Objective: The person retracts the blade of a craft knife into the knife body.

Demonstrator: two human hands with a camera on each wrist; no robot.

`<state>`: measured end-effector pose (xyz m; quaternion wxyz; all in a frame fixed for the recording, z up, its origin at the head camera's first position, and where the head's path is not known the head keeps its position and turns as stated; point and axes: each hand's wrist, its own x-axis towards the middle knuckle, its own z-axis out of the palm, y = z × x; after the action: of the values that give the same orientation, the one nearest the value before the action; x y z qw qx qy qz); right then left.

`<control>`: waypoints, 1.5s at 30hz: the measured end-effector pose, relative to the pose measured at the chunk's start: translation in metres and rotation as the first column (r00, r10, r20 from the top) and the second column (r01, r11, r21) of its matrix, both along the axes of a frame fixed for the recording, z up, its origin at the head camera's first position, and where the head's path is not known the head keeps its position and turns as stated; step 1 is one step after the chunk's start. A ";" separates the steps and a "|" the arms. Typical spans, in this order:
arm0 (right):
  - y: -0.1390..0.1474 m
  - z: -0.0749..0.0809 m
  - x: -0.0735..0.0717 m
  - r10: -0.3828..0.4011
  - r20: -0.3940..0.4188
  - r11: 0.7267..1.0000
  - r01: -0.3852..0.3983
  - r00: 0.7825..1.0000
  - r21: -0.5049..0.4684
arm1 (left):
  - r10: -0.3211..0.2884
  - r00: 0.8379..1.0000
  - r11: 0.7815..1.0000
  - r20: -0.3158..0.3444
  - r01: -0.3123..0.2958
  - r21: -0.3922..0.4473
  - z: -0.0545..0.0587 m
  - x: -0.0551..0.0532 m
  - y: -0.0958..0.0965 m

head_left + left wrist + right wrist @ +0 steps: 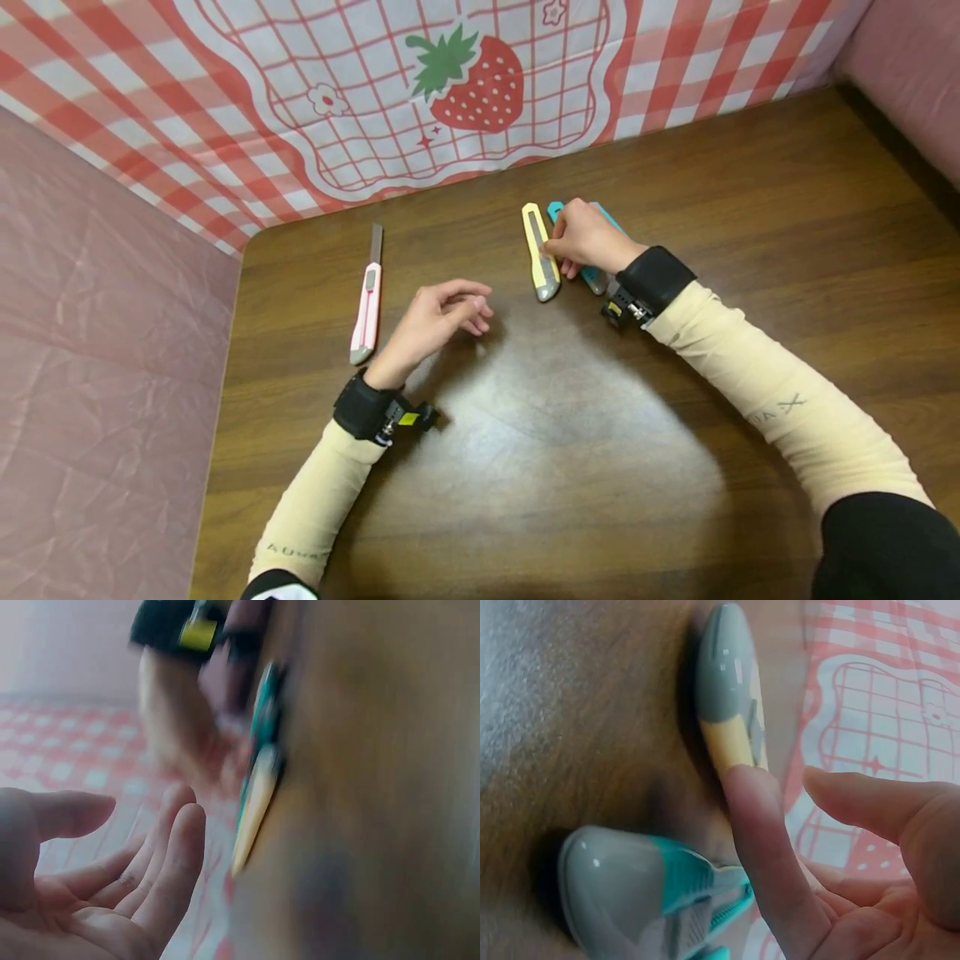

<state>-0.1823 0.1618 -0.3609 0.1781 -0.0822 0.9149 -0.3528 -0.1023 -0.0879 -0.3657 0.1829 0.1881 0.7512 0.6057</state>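
A yellow box cutter (534, 242) with a grey end lies on the table. Just right of it, my right hand (592, 237) hovers, partly covering a teal box cutter (555, 210). In the right wrist view, the index fingertip overlaps the side of the yellow cutter (731, 742), with the thumb apart from it; whether they touch I cannot tell. The teal cutter's grey end (607, 885) lies below that finger. My left hand (442, 317) is held above the table between the cutters, fingers loosely bent around nothing. A pink and white box cutter (367, 312) lies to its left, blade extended.
Another teal piece (609, 218) shows behind the right hand, mostly hidden. The brown wooden table (525, 500) meets a red checked cloth (480, 158) with a strawberry print at the back. Pink fabric (97, 350) hangs along the left side.
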 end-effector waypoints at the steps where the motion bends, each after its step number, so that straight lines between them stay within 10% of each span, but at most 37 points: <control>1: 0.001 0.002 0.002 -0.004 -0.010 1.000 0.004 1.000 -0.008 | 0.028 0.998 0.999 -0.050 -0.030 -0.039 0.002 -0.003 -0.010; 4: 0.003 0.006 0.008 -0.019 -0.035 0.999 0.018 0.999 -0.045 | 0.102 0.949 0.950 -0.298 -0.181 -0.254 0.009 -0.011 -0.040; 8: 0.006 0.009 0.018 -0.009 -0.053 0.996 0.004 0.999 -0.088 | 0.108 0.833 0.720 -0.543 -0.442 -0.535 0.014 -0.015 -0.077; 11: 0.008 0.009 0.026 0.019 -0.064 0.995 -0.025 0.998 -0.099 | 0.119 0.842 0.580 -0.527 -0.489 -0.652 0.012 -0.015 -0.096; 14: 0.010 0.008 0.032 0.038 -0.063 0.992 -0.045 0.997 -0.115 | 0.147 0.886 0.520 -0.441 -0.448 -0.727 0.007 -0.017 -0.110; 21: 0.006 0.005 0.044 0.045 -0.083 0.985 -0.058 0.996 -0.160 | 0.190 0.954 0.551 -0.230 -0.298 -0.779 -0.005 -0.026 -0.124; 33: -0.002 0.004 0.054 0.051 -0.074 0.977 -0.066 0.996 -0.201 | 0.206 0.974 0.629 -0.091 -0.203 -0.751 -0.001 -0.028 -0.118; 39: -0.005 0.004 0.058 0.049 -0.076 0.969 -0.066 0.996 -0.240 | 0.135 0.970 0.687 -0.204 -0.240 -0.686 0.012 -0.018 -0.086; 45: -0.010 0.007 0.062 0.066 -0.068 0.931 -0.086 0.995 -0.355 | 0.020 0.920 0.735 -0.391 -0.278 -0.618 0.018 -0.003 -0.039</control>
<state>-0.1207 0.1516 -0.3534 0.1487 -0.1583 0.8361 -0.5038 -0.1050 -0.1265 -0.3474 0.0475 0.1561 0.9496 0.2677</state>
